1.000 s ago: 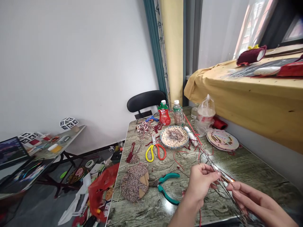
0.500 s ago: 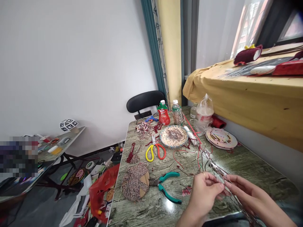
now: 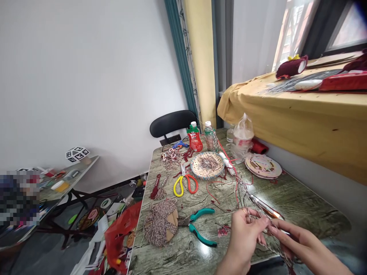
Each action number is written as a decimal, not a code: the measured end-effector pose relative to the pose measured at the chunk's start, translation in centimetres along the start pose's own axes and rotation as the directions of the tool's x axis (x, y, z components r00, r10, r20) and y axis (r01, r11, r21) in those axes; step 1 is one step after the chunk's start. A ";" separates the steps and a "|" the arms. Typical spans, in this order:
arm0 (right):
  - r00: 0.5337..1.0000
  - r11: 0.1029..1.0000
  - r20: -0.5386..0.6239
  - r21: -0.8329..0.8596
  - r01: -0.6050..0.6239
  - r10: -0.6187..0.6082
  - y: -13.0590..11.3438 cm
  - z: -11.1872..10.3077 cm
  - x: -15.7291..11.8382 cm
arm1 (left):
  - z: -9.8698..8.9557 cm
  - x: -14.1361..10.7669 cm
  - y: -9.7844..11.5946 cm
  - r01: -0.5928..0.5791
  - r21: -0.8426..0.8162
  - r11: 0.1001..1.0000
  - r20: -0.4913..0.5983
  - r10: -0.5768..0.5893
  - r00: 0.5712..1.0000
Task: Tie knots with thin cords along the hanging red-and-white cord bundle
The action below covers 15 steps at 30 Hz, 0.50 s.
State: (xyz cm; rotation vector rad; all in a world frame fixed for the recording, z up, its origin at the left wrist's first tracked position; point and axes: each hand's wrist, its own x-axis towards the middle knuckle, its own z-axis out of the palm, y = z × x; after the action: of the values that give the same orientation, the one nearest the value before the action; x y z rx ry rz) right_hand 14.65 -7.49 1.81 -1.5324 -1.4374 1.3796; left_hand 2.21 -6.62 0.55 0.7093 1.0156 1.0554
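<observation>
A bundle of brown-and-white cords (image 3: 243, 187) stretches over the table from the bottles toward my hands. My left hand (image 3: 247, 233) pinches the cords between thumb and fingers. Close beside it, my right hand (image 3: 295, 236) has its thumb and fingers closed on the same cords, whose loose ends hang below. Just past my right hand lies a slim shiny rod-like object (image 3: 266, 207), partly covered by the cords. Teal-handled pliers (image 3: 200, 225) rest left of my hands, jaws against a card wound with mottled yarn (image 3: 162, 222).
Yellow-and-red-handled scissors (image 3: 185, 181) lie near two tassels (image 3: 158, 187). Behind them stand a woven plate of thread scraps (image 3: 192, 172), a red pouch (image 3: 195, 139) and a bottle (image 3: 210, 137). Round discs (image 3: 263, 166) lie at the right. A yellow-draped ledge (image 3: 286, 114) borders the table.
The view has shifted slightly, so most things sit further left. The slim shiny object now shows more plainly beside the cords. Both hands stay close together on the cords.
</observation>
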 end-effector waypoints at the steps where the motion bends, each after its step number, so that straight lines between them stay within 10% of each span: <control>1: 0.999 0.999 0.021 0.023 -0.035 0.034 -0.1 -0.1 -0.1 | 0.0 0.0 -0.1 0.001 0.011 1.000 0.001 -0.001 1.000; 15: 0.978 0.949 -0.203 0.316 0.018 0.049 0.2 -1.6 0.0 | -0.6 -0.2 -0.2 -0.007 0.025 1.000 -0.065 0.008 0.998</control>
State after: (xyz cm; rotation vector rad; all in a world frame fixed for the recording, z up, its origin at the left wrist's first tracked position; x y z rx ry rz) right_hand 16.19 -7.19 2.08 -1.4318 -1.0225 1.3391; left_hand 1.75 -6.88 0.22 0.7028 1.0839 1.0799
